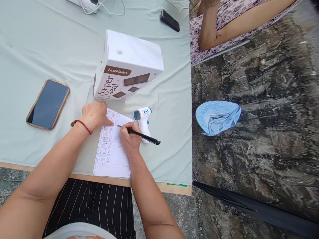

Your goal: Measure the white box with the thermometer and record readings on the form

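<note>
A black pen [146, 135] is gripped in my right hand [131, 136], its tip at the upper part of a sheaf of printed papers [116, 156]. Rows of small marks cover the left side of the top sheet. My left hand [94, 115] rests at the papers' upper left edge, thumb stretched out on the sheet and the other fingers bent, partly hidden. Beside my right hand lies a white and blue infrared thermometer [142, 116], its handle partly behind the hand. A white "Super Meal" box [132, 51] stands just beyond the papers.
A smartphone [48, 104] in a brown case lies left of my hands. Far off are a black oblong object [169, 20] and a white device [87, 5] with a cable. Another person's arm [231, 28] shows at top right. A blue cap-like item [216, 118] lies beyond the table's right edge.
</note>
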The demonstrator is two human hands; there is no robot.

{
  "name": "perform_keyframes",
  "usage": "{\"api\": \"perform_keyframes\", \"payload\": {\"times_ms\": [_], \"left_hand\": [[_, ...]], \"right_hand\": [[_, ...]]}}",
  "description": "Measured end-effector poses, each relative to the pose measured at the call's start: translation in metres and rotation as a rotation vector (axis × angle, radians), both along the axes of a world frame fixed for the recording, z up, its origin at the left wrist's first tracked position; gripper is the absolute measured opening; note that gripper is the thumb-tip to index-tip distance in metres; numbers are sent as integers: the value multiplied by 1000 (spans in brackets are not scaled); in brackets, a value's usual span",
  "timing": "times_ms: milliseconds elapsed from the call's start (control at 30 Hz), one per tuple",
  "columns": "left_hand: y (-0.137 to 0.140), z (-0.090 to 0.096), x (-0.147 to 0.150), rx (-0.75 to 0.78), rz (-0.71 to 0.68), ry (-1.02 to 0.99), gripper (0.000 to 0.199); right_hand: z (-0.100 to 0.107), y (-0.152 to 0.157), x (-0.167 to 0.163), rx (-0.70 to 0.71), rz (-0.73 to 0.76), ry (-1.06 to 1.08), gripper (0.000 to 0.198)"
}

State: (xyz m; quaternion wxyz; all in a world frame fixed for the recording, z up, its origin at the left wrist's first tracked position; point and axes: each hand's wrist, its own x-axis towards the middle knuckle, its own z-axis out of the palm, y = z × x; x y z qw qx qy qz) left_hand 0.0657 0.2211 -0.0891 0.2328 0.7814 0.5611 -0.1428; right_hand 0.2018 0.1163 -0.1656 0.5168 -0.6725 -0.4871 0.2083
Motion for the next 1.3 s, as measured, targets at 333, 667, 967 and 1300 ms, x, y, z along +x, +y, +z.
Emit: {"api": "perform_keyframes", "payload": {"times_ms": [333,667,967,1300], "left_hand": [[-1,3,0,-3,-4,-8,64],[-1,1,0,-4,-10,-12,68],[3,3,1,8,5,0,67],[54,-28,-62,23,229,-491,52]], "right_hand": [[-2,-4,2,85,-106,-16,10],[-9,-4,22,165,131,-418,32],[-12,1,21,198,48,-409,32],[-5,-3,59,-339,-312,-542,57]]}}
